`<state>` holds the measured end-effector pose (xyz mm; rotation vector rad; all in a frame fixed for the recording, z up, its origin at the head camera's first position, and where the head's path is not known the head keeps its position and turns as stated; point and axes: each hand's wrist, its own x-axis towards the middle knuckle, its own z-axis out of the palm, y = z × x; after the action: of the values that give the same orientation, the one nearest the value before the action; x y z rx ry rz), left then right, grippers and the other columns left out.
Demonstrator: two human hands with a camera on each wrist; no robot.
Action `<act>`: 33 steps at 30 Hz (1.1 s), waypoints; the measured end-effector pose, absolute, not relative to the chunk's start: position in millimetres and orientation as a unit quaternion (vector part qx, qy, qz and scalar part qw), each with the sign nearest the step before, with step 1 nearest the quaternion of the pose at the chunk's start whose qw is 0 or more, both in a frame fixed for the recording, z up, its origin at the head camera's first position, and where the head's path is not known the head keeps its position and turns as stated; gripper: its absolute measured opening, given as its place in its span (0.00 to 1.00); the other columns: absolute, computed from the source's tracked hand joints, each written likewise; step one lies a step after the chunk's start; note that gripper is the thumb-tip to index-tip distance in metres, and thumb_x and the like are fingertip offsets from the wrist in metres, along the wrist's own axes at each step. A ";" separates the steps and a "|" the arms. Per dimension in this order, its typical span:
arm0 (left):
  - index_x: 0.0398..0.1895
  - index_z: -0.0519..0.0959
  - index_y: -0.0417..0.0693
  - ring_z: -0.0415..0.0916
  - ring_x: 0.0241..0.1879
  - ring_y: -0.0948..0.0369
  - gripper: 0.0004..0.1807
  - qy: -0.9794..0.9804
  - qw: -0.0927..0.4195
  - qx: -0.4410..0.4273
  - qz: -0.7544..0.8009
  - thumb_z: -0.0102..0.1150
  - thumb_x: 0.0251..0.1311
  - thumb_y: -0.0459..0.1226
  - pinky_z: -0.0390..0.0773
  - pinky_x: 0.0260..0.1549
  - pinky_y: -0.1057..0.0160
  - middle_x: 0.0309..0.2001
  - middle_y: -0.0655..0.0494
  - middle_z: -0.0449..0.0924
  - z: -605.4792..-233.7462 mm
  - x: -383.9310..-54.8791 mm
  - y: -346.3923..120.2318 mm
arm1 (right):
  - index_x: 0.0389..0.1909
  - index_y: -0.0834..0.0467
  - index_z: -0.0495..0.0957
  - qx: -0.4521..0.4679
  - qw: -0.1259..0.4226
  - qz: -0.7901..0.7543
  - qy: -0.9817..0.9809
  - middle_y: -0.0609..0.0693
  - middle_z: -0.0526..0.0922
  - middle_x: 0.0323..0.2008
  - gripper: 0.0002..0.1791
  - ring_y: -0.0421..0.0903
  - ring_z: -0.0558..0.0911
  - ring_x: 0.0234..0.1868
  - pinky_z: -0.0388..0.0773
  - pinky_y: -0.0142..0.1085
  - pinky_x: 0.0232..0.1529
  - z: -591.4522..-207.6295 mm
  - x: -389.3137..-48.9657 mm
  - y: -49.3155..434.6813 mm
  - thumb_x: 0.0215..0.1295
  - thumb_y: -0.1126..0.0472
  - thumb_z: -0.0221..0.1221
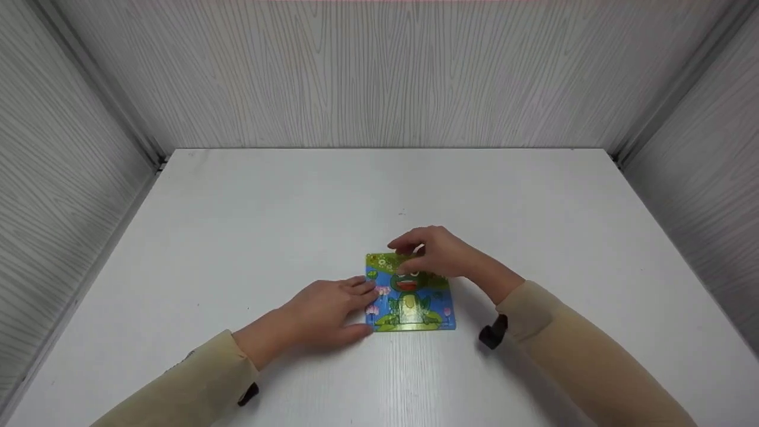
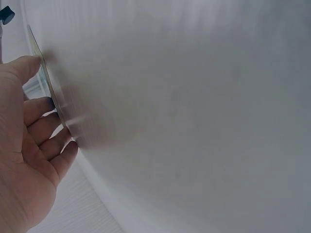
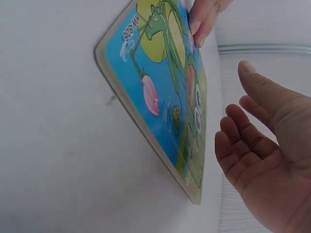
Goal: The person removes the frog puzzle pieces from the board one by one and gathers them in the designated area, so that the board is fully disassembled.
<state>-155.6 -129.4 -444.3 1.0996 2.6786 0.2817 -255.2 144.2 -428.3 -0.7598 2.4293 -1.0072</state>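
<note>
A flat square board [image 1: 409, 308] with a green frog, pink flowers and a blue ground lies on the white table; thin seam-like lines make it look like a jigsaw puzzle. My left hand [image 1: 326, 311] rests beside it, fingertips and thumb touching its left edge. In the left wrist view the board [image 2: 47, 82] appears only as a thin edge along the fingers. Over the upper right part hovers my right hand [image 1: 442, 252], its fingers loosely bent. The right wrist view shows this hand [image 3: 272, 150] apart from the board [image 3: 163, 92], holding nothing.
The white tabletop [image 1: 267, 213] spreads around the board. Wood-grain panels stand at the back [image 1: 379, 77], left [image 1: 53, 178] and right [image 1: 699, 166]. Dark straps [image 1: 493, 332] hang from the sleeves near both wrists.
</note>
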 end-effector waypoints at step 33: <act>0.81 0.68 0.52 0.62 0.79 0.54 0.39 0.912 0.117 0.379 0.100 0.53 0.75 0.61 0.72 0.69 0.47 0.78 0.55 0.67 -445.6 -157.9 -130.8 | 0.68 0.46 0.82 -0.307 0.229 -0.347 0.856 0.43 0.79 0.54 0.28 0.45 0.78 0.54 0.77 0.41 0.61 -455.7 -259.5 133.3 0.68 0.54 0.73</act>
<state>-157.9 -130.8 -445.6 1.1103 2.6701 0.2938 -259.5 133.3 -455.7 -0.8444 2.3564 -0.9542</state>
